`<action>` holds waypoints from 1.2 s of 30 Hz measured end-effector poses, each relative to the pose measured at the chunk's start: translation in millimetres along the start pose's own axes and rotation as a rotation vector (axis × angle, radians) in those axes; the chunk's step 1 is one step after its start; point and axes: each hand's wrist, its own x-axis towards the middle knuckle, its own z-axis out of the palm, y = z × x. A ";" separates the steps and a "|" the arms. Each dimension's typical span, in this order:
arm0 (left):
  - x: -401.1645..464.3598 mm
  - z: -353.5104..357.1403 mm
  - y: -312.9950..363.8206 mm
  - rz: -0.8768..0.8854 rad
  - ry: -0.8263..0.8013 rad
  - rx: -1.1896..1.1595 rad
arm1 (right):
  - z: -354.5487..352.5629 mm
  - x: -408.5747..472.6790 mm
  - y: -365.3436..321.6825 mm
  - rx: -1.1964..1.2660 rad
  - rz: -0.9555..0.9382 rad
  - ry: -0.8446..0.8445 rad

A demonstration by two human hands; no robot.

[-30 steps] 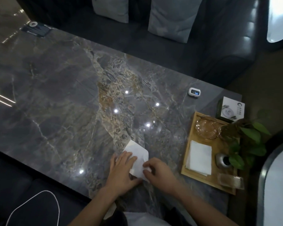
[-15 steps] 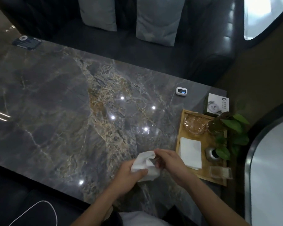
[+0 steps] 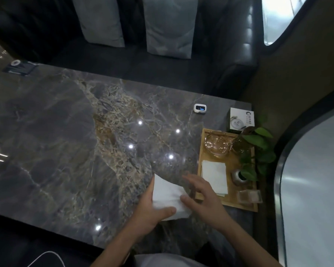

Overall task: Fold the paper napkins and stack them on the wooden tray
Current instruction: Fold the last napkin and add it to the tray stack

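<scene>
A folded white paper napkin (image 3: 167,195) is held just above the marble table near its front edge. My left hand (image 3: 152,212) grips it from the left, thumb across its lower edge. My right hand (image 3: 202,199) is at its right side, thumb touching the napkin's right edge, fingers spread and blurred. To the right lies the wooden tray (image 3: 228,202), with a stack of folded white napkins (image 3: 214,175) resting in its middle.
On the tray stand a glass bowl (image 3: 217,145), a small metal pot (image 3: 238,176) with a green plant (image 3: 258,149) and a clear box (image 3: 250,196). Behind it sit a white box (image 3: 241,120) and a small white device (image 3: 200,108). A dark sofa with cushions lies beyond the table.
The napkin went from being pressed flat on the table to being lifted and bunched between both hands, and now it is held flatter. My right hand's fingers have spread open toward the tray.
</scene>
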 end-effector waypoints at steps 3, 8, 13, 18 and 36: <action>0.2 3.1 0.3 -0.008 0.000 -0.020 | 2.0 -7.5 2.5 -0.002 -0.028 0.014; -1.6 8.1 7.3 -0.014 0.020 -0.016 | -1.4 -10.1 0.3 0.061 -0.099 0.114; -4.3 5.1 11.1 0.055 0.140 0.009 | -14.6 -14.4 -9.8 -0.118 -0.238 0.152; 4.4 -2.7 13.4 0.373 0.128 0.654 | -27.7 -14.8 -16.2 -0.381 -0.329 0.046; 11.8 20.9 30.1 0.110 -0.006 0.199 | -40.4 -13.2 -11.9 -0.122 -0.028 -0.072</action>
